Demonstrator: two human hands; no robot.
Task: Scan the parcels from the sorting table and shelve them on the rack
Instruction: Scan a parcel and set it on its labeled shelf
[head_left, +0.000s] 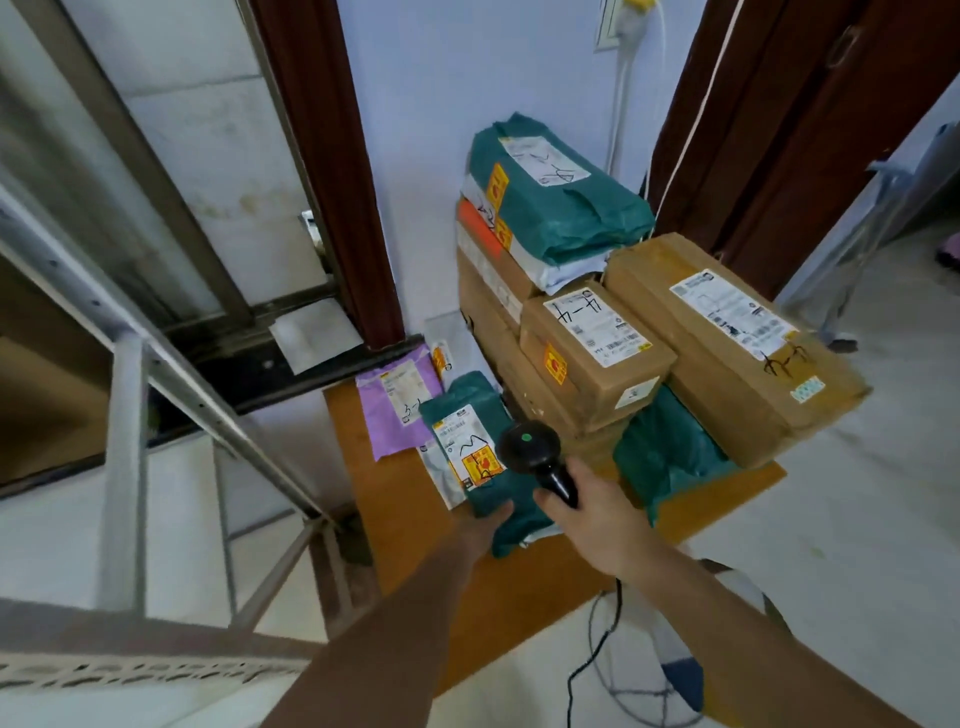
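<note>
Right hand (597, 519) around scanner (530, 452) (table-edge parcel (483, 467))

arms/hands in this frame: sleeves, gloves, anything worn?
Both forearms are bare up to the frame edge, with no sleeves in view. The left hand and right hand have no gloves. No watch, ring or band shows on either wrist, though the picture is slightly blurred.

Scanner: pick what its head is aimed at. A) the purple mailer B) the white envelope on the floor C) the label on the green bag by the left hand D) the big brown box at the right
C: the scanner, gripped by the right hand, sits just beside the label on the green bag that the left hand touches.
</note>
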